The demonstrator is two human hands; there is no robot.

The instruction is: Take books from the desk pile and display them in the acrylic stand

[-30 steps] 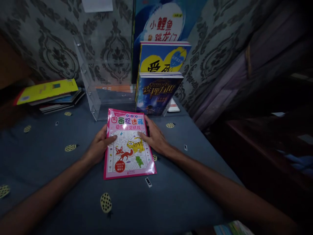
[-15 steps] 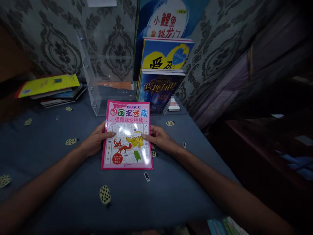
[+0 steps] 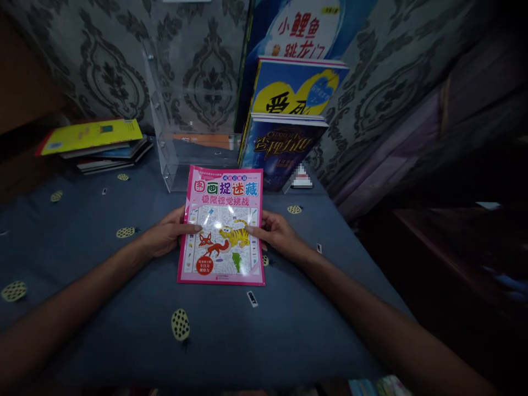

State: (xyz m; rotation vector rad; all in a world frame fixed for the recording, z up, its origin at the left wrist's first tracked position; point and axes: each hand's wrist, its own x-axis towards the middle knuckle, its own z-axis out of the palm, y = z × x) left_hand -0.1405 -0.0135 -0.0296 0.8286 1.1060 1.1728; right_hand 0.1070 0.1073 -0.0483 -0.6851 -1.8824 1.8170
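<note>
A pink children's puzzle book (image 3: 223, 225) with a fox and a tiger on its cover is held between my hands, lifted a little above the blue cloth (image 3: 103, 264). My left hand (image 3: 167, 235) grips its left edge, thumb on the cover. Gripping the right edge the same way is my right hand (image 3: 277, 234). The book's far end points at a clear acrylic stand (image 3: 173, 159).
Three blue books (image 3: 284, 148) lean upright in the stand's right side against the patterned wall. A stack of flat books (image 3: 99, 144) with a yellow one on top lies at the back left. Dark furniture (image 3: 454, 242) borders the table's right edge.
The book lay flat with both hands resting on it; now both hands grip its edges and it is raised and nearer the stand. The camera has shifted slightly.
</note>
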